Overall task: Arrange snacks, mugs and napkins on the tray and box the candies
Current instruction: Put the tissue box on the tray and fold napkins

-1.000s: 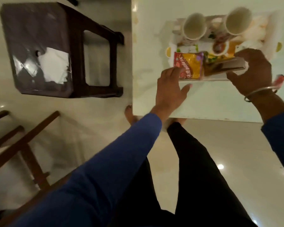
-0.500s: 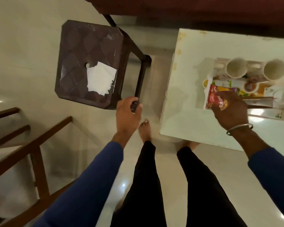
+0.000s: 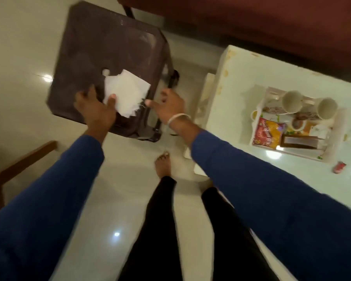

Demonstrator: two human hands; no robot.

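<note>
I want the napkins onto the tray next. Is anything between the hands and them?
Nothing visible. The napkins lie bare on the stool; the left hand already touches their near edge with its thumb, and the right hand is just beside them.

A dark brown plastic stool stands on the pale glossy floor in the upper left of the frame, and a small stack of white napkins lies on the near part of its seat. At the right, a white table carries a patterned tray holding two pale mugs side by side along its far edge, a red-and-yellow snack packet and a brown box along its near edge. A small red candy lies on the tabletop just beyond the tray's near right corner.
</note>
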